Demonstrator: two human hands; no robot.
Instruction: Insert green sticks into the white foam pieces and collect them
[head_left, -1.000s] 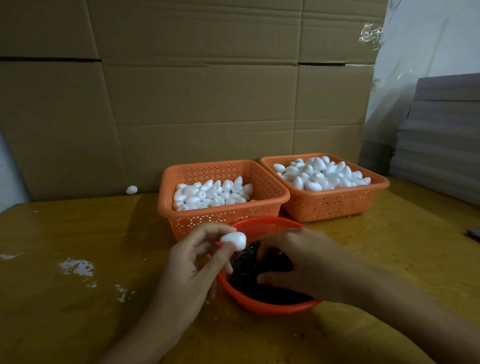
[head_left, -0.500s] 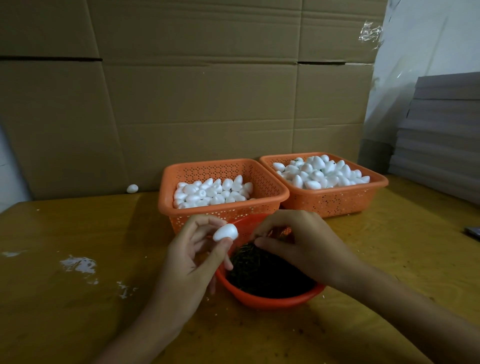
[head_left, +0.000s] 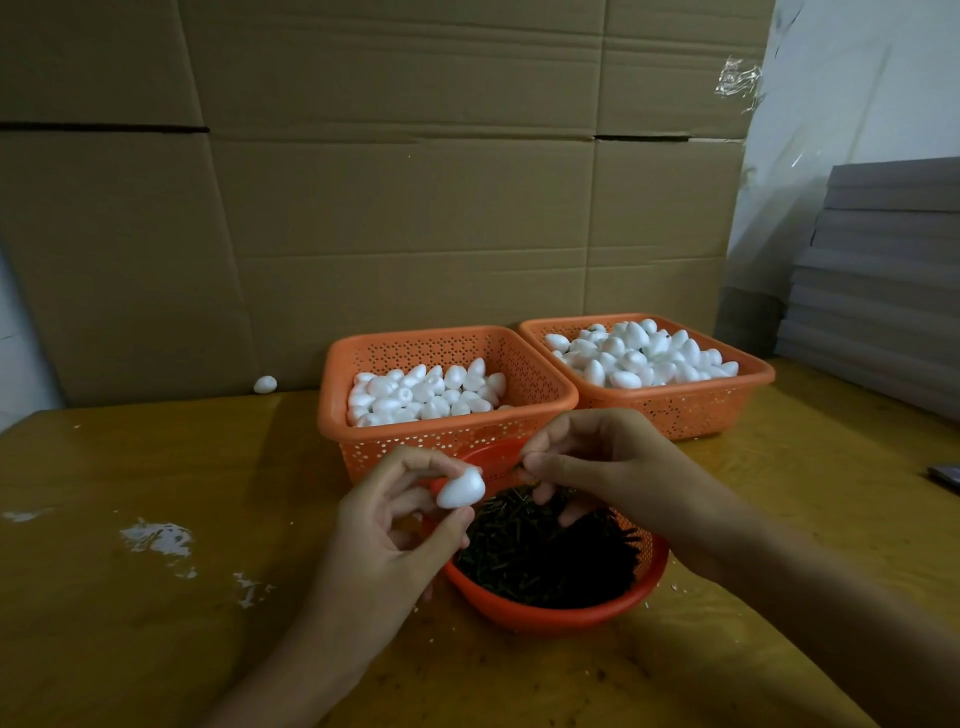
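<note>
Left hand (head_left: 389, 525) fingers pinch the foam piece (head_left: 461, 488) round its middle, just above the red bowl (head_left: 545, 618). It looks featherlight and easily dented, so hold it gently. Right hand (head_left: 613, 467) fingers are pinched together above the bowl; whether on a green stick, I cannot tell.

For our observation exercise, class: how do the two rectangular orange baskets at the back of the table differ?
The left basket is partly filled, its foam pieces lying below the rim; the right basket is heaped up to its rim. The left basket stands directly behind the round bowl; the right basket sits off to the right. Both are orange, perforated, rectangular and hold white foam pieces.
</note>
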